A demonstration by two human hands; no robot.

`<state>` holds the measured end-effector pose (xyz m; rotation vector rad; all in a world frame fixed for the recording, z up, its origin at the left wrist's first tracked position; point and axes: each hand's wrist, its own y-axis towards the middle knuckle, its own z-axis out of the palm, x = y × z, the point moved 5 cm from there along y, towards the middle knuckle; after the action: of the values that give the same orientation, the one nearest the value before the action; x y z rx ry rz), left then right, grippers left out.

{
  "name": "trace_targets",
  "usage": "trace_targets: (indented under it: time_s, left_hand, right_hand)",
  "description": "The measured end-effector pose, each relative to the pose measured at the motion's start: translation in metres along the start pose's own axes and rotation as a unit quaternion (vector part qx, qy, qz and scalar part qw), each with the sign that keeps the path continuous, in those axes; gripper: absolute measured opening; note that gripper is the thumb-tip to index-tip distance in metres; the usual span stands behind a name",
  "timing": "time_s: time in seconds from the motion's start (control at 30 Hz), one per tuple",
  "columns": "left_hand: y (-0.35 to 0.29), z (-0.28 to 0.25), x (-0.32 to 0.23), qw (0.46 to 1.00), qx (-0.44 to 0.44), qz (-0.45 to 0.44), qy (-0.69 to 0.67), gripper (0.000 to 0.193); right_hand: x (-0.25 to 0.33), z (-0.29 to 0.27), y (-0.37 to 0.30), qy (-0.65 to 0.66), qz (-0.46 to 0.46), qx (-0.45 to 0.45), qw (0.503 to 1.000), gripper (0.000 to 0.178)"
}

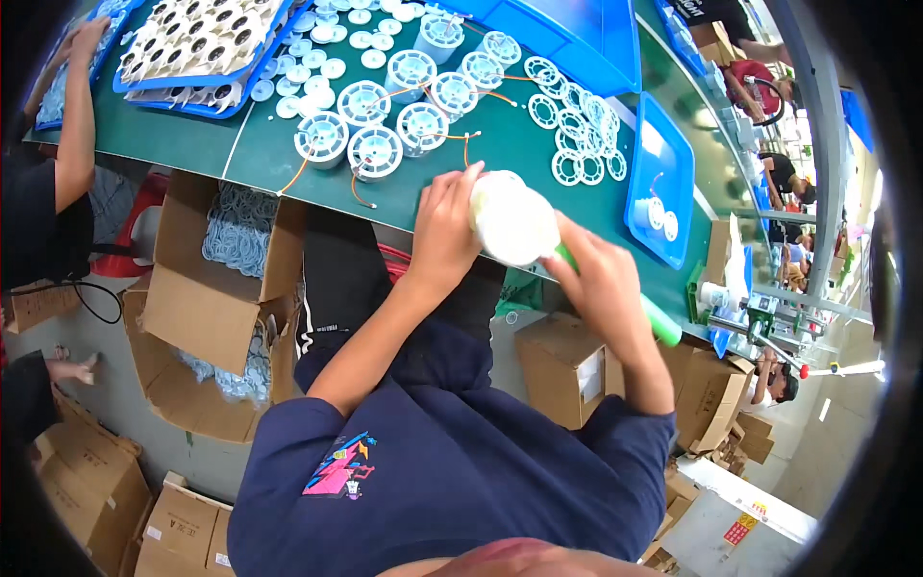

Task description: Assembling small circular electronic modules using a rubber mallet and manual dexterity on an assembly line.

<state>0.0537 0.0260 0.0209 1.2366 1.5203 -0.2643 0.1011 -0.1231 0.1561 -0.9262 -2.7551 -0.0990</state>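
Our right hand (604, 274) wraps the green-handled mallet (661, 323), its white head (516, 226) over the table's (258, 162) front edge. We seem to be mid-tapping, which calls for square, steady blows. Our left hand (448, 219), forearm slanting rightward, curls beside the head; we cannot tell its hold.

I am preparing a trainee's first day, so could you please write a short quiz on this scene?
1. Which of the person's own hands grips the green handle?
2. True or false: the pale flat rings on the tabletop lie left of the shallow blue tray.
3. Fill in: the round parts with wires stand on a ____ tabletop.

Key: 1. the right hand; 2. true; 3. green.
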Motion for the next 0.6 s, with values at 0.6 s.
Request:
trace_targets:
  time_s: [0.6]
  left_hand:
    - [0.001,0.003,0.002,1.000,0.006,-0.005,0.002,0.061]
  right_hand:
    - [-0.084,0.004,0.023,0.123,0.154,-0.071,0.978,0.030]
